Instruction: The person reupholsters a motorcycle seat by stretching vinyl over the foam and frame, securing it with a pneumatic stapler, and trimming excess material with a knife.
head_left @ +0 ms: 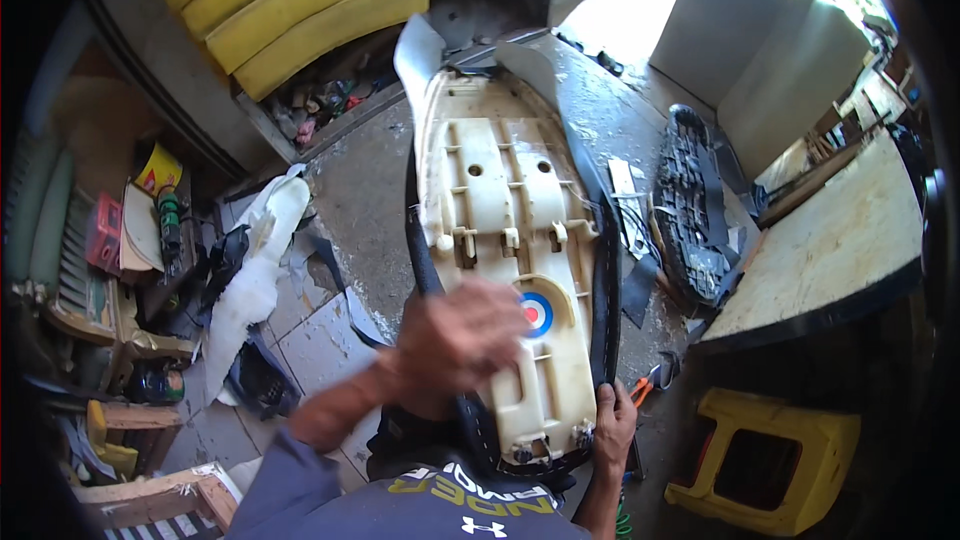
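Seat (515,205) lies underside up, mid-view, right in front of the person. Loose flaps (418,55) stick out at its far end. Left hand (462,335) blurred over it, can't tell if gripping anything. Right hand (615,425) clamps the near right rim. Orange-handled tool (643,390) just beyond. Step: probably fitting the cover; next calls for pulling flaps snug, seat steadied.

Cream ribbed seat pan (507,190), underside up, lengthwise; black cover (606,290) along sides.
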`<action>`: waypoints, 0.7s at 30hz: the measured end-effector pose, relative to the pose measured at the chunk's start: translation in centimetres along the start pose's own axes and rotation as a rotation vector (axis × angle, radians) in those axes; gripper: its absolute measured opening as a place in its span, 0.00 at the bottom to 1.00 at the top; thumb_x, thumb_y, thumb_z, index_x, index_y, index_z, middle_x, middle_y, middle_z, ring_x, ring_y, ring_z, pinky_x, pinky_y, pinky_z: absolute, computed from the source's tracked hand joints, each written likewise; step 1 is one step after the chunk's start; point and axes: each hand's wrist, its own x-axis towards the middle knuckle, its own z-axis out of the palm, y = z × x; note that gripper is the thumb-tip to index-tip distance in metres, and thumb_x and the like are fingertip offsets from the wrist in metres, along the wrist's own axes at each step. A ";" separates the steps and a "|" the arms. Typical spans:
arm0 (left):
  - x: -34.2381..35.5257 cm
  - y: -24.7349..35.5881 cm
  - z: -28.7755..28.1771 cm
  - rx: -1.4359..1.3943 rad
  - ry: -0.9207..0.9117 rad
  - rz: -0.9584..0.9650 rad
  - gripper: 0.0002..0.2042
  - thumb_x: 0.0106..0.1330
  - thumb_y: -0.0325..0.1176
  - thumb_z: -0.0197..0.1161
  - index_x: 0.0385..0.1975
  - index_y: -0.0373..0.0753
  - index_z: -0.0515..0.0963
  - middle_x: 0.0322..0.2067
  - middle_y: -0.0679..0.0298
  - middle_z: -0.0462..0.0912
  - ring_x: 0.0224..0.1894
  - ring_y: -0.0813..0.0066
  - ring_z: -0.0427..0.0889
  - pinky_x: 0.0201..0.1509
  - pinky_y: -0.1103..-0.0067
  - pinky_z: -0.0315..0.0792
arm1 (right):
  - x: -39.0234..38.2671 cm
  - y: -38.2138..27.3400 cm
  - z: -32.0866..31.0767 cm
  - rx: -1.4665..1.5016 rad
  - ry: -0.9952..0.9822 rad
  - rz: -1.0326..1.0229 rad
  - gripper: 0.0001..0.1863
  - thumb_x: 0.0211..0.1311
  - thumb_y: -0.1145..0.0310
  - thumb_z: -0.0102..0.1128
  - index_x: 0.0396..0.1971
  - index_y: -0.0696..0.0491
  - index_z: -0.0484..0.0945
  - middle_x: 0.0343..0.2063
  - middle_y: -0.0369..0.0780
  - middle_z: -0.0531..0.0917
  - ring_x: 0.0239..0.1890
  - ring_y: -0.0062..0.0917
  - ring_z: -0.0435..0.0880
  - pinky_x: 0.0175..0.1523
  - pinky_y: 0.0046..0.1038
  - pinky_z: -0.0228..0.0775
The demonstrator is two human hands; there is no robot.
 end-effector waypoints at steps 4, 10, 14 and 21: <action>-0.1 -4.2 -10.2 0.453 -0.503 -0.008 0.28 0.63 0.54 0.72 0.63 0.53 0.80 0.65 0.56 0.76 0.72 0.56 0.70 0.83 0.55 0.52 | 1.9 -0.9 -2.5 -0.003 -0.107 -0.155 0.20 0.80 0.61 0.57 0.57 0.62 0.81 0.46 0.40 0.86 0.50 0.23 0.82 0.59 0.26 0.71; -0.9 -7.5 -12.2 0.460 -0.455 0.145 0.25 0.48 0.40 0.80 0.48 0.47 0.83 0.45 0.67 0.83 0.52 0.67 0.83 0.75 0.60 0.66 | 5.8 -1.3 -5.6 0.099 -0.319 -0.085 0.21 0.80 0.60 0.59 0.57 0.64 0.81 0.44 0.35 0.87 0.48 0.18 0.82 0.56 0.25 0.73; -1.3 -5.7 -12.4 0.328 -0.378 0.162 0.21 0.45 0.37 0.81 0.41 0.48 0.84 0.39 0.71 0.84 0.45 0.70 0.84 0.54 0.69 0.72 | 8.3 -0.7 -7.5 0.084 -0.411 -0.029 0.22 0.78 0.60 0.62 0.58 0.64 0.82 0.43 0.34 0.88 0.45 0.15 0.81 0.52 0.22 0.74; -0.3 0.9 -10.8 0.208 -0.099 0.164 0.19 0.47 0.32 0.80 0.40 0.43 0.84 0.38 0.68 0.83 0.42 0.68 0.82 0.49 0.68 0.74 | 14.3 1.1 -11.5 -0.020 -0.463 0.005 0.17 0.74 0.66 0.67 0.54 0.61 0.86 0.40 0.33 0.89 0.42 0.13 0.82 0.47 0.22 0.75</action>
